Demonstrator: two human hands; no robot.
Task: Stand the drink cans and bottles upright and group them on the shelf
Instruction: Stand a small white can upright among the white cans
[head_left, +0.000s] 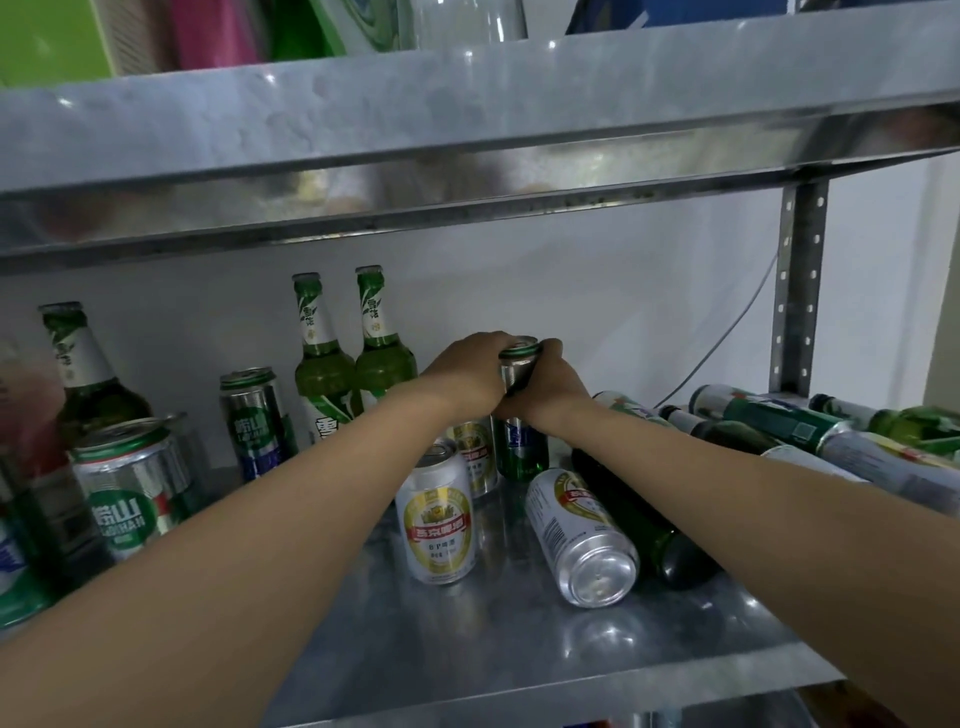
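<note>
A: Where is the green can (521, 415)?
B: Upright at the back of the metal shelf (519, 649), between both hands. The left hand (467, 371) and right hand (550, 384) are closed around its upper part.
A: How does it look?
B: A smooth shiny cylinder, silver top, green bottom; perhaps a blue label, partly hidden.

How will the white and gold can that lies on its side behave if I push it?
The lying can probably rolls easily, being round on smooth metal shelf. The dark bottle beside it may stop it rolling right. Its bare aluminium looks slippery.
</note>
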